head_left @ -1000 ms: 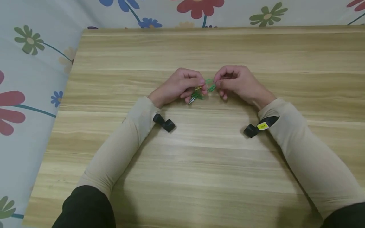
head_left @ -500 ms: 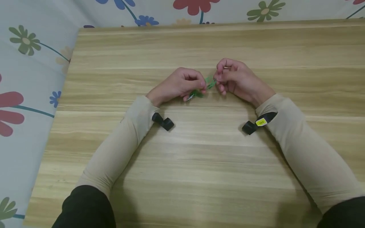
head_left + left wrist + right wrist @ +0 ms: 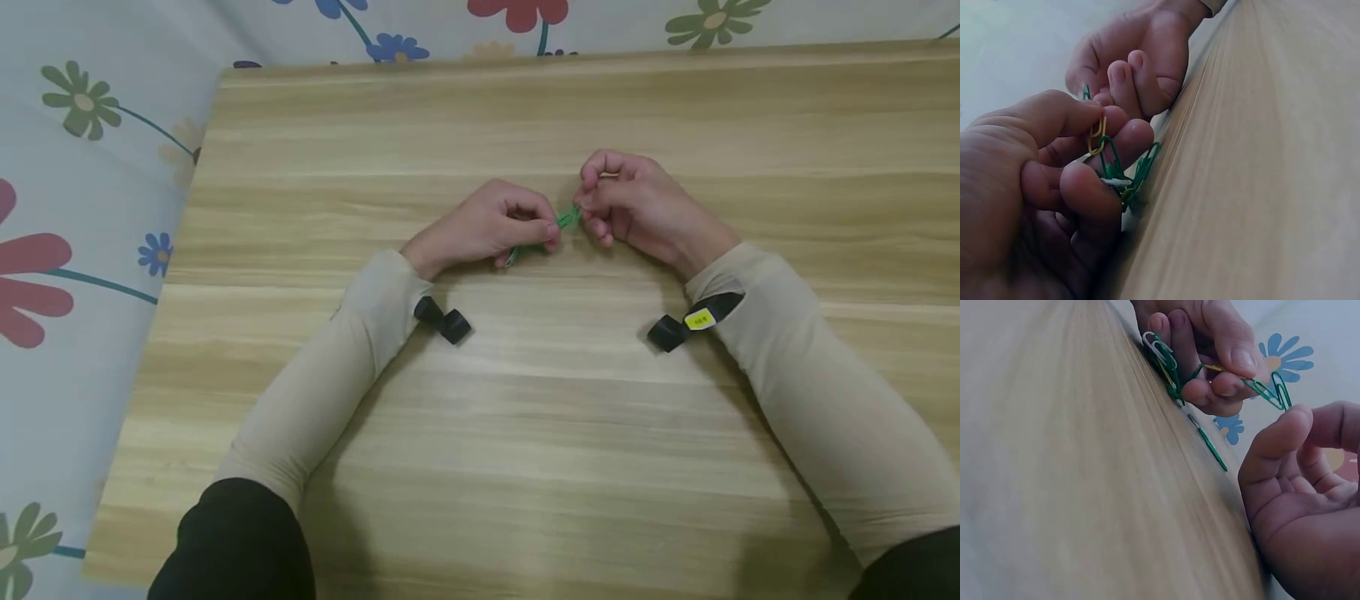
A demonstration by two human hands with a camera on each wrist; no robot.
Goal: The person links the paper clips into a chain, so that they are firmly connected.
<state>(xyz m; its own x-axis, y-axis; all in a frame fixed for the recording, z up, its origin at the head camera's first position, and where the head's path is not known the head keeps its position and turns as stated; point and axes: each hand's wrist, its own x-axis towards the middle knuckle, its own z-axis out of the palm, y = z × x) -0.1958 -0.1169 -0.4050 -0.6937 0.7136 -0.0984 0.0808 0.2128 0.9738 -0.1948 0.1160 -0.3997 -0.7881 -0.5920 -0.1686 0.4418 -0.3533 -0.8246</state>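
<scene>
A chain of linked paper clips (image 3: 1110,156), mostly green with some yellow and white ones, hangs from my left hand (image 3: 498,223). The left thumb and forefinger pinch it near a yellow paper clip (image 3: 1097,132). Past those fingertips, a green paper clip (image 3: 1263,394) juts toward my right hand (image 3: 637,204). Hooked at its end is another green paper clip (image 3: 1282,390), whose lower end my right thumb and forefinger pinch. Below the left fingers the rest of the chain bunches up and dangles close over the wooden table (image 3: 525,417).
Both wrists wear small black cameras, the left wrist camera (image 3: 442,321) and the right wrist camera (image 3: 667,332), close over the tabletop. A white cloth with printed flowers (image 3: 105,208) runs along the table's left and far edges.
The right hand has shifted slightly up and away from the left, and the green clips between them now form a straighter line. Less of the bunched chain shows under the left hand.
</scene>
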